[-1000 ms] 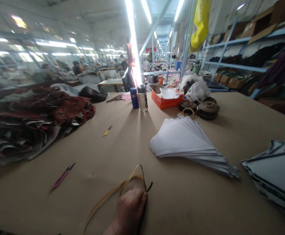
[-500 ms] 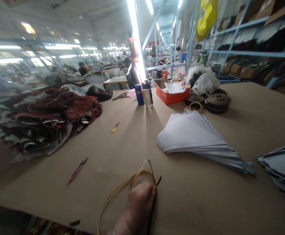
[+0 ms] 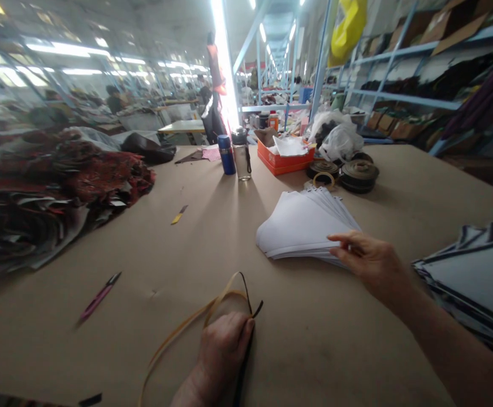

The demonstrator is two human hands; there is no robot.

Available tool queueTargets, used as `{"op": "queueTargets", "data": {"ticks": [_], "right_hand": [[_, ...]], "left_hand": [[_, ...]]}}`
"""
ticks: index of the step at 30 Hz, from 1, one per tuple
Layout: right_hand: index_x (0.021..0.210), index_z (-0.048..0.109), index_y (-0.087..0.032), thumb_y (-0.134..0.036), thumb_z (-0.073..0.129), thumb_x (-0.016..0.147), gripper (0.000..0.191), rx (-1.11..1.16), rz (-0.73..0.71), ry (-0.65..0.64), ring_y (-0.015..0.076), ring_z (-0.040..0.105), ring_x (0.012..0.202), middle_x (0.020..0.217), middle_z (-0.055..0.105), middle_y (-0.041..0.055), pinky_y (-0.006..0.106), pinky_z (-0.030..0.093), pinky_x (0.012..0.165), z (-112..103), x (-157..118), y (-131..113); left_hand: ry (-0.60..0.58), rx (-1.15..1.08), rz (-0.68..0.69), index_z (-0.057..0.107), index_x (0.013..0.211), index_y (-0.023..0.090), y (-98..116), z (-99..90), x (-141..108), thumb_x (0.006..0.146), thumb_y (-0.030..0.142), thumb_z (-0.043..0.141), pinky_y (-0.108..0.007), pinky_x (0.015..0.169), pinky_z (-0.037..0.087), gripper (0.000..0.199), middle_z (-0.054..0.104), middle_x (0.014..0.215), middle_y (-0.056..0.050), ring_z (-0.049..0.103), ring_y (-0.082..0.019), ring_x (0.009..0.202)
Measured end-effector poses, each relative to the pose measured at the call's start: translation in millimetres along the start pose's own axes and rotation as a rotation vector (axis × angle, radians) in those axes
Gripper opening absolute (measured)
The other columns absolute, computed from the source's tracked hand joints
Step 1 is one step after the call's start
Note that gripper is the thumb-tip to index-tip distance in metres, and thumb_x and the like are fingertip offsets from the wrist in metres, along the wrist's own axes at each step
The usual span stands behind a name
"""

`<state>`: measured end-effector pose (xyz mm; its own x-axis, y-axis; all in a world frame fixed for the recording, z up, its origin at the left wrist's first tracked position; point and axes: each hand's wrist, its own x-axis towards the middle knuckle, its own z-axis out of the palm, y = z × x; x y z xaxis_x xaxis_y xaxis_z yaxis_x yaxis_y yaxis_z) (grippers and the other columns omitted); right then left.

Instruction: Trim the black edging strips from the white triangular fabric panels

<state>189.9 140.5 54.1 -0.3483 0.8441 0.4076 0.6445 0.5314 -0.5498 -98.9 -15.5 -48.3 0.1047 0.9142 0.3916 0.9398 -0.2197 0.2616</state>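
Your left hand (image 3: 223, 353) clamps a glossy tan strip (image 3: 177, 337) against the kraft-topped table (image 3: 314, 345); your right hand (image 3: 369, 263) is loosely open, fingers (image 3: 344, 240) touching a fanned stack of white paper (image 3: 299, 226). Beyond sit dark tape rolls (image 3: 360, 176) and an orange crate (image 3: 284, 161).

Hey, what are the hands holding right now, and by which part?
The left hand grips a narrow tan strip near its dark end; the right hand seems to hold nothing, its fingertips at the edge of a white paper stack.
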Motion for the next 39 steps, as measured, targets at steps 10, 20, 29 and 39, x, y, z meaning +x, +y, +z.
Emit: {"op": "queueTargets", "data": {"ticks": [10, 20, 29, 39], "right_hand": [[0.116, 0.064, -0.028, -0.04, 0.059, 0.086, 0.033, -0.608, -0.092, -0.495, 0.0197, 0.066, 0.082, 0.104, 0.066, 0.0048, 0.026, 0.045, 0.068, 35.6, 55.6, 43.9], [0.099, 0.069, -0.024, -0.031, 0.047, 0.092, 0.024, -0.625, -0.183, -0.585, 0.0185, 0.066, 0.078, 0.096, 0.066, 0.008, 0.025, 0.042, 0.065, 40.0, 58.3, 48.7], [0.086, 0.074, -0.022, -0.03, 0.052, 0.088, 0.023, -0.44, -0.058, -0.5, 0.0165, 0.065, 0.079, 0.089, 0.071, 0.0048, 0.023, 0.042, 0.068, 44.3, 60.5, 45.4], [0.123, 0.062, -0.013, -0.04, 0.049, 0.088, 0.046, -0.442, 0.389, -0.184, 0.0235, 0.064, 0.103, 0.112, 0.069, 0.0142, 0.027, 0.046, 0.083, 5.9, 86.8, 103.2]], "left_hand": [[-0.006, -0.021, 0.001, 0.054, 0.068, 0.021, 0.2, -1.8, 0.8, 0.093, 0.028, 0.045, -0.028, 0.056, 0.036, 0.027, 0.06, 0.06, 0.001, 0.058, -0.014, 0.057], [-0.039, -0.168, -0.094, 0.055, 0.063, 0.02, 2.1, -14.8, 7.3, 0.091, 0.028, 0.046, -0.024, 0.052, 0.035, 0.03, 0.059, 0.056, 0.001, 0.055, -0.012, 0.052], [-0.064, -0.426, -0.38, 0.06, 0.066, 0.018, 10.3, -67.3, 22.5, 0.088, 0.042, 0.046, -0.019, 0.048, 0.037, 0.036, 0.048, 0.052, 0.004, 0.046, -0.01, 0.05], [-0.1, -0.363, -0.468, 0.063, 0.095, 0.016, -30.5, -35.3, 96.4, 0.085, 0.038, 0.055, -0.032, 0.074, 0.048, 0.025, 0.064, 0.094, -0.006, 0.06, -0.016, 0.073]]}}
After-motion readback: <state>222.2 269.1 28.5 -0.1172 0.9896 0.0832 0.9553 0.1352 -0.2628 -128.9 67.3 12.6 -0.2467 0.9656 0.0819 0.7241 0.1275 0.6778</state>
